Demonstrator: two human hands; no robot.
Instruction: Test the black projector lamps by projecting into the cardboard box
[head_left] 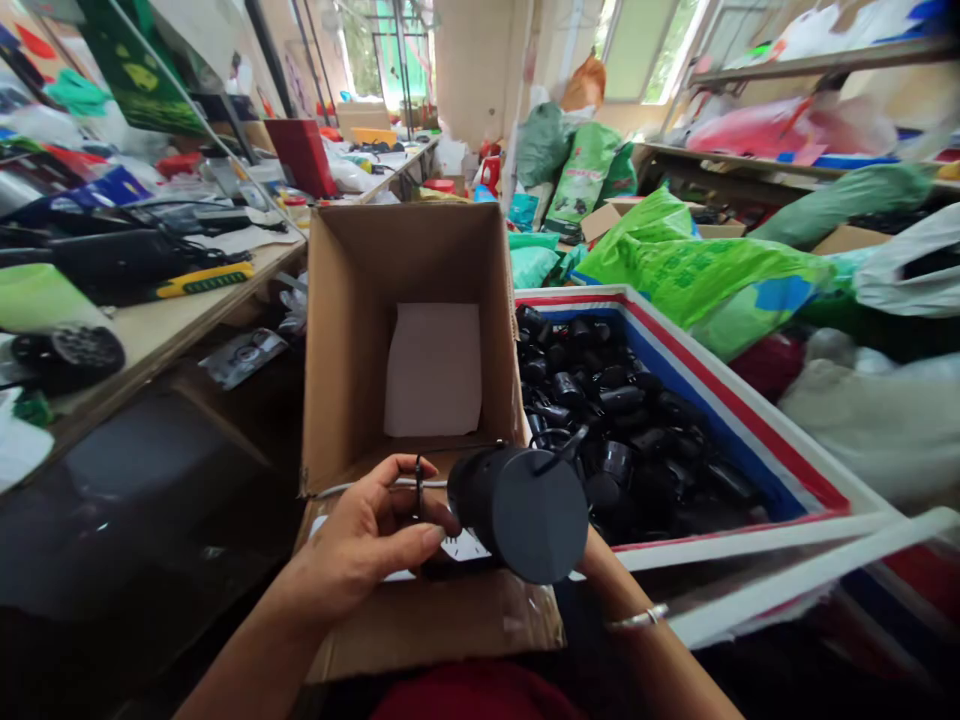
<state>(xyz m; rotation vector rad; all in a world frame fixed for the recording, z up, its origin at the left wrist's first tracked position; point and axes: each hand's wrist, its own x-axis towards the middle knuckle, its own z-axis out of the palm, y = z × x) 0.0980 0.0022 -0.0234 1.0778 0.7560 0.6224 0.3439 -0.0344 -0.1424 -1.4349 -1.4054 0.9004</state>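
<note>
A black cylindrical device [540,515], its flat round end facing me, is held in front of the open cardboard box. My right hand [598,570] is behind it and supports it; the fingers are hidden, and a bracelet circles the wrist. At the device's left side, my left hand [367,530] has its thumb and fingers curled together on a thin black cord [419,475]. A dark cable [564,450] curves over the device's upper right. Below the hands a white printed label [465,546] is partly visible.
The cardboard box [345,330] has a pale sheet [433,370] inside. To its right, a large bin with a white rim [874,522] holds many black cylindrical parts [622,400]. A cluttered workbench [172,315] stands left. Green bags [697,260] lie behind the bin.
</note>
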